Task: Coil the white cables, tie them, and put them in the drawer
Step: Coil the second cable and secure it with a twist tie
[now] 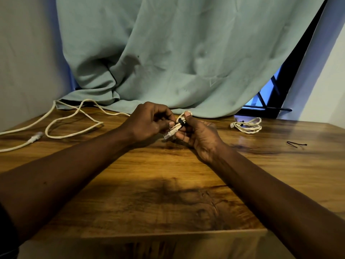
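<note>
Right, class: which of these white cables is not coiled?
The long white cable sprawled loose at the left. The tied white coil lies at the right; the left hand and right hand hold the bundled white cable.

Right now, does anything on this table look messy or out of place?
One long white cable sprawls uncoiled across the table's left side, unlike the tied coil at right. A black tie lies loose further right. The left hand and right hand hold a small coil.

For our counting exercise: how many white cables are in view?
3: loose cable on the table, left; coiled cable between left hand and right hand; tied coil, right. More may be hidden.
</note>
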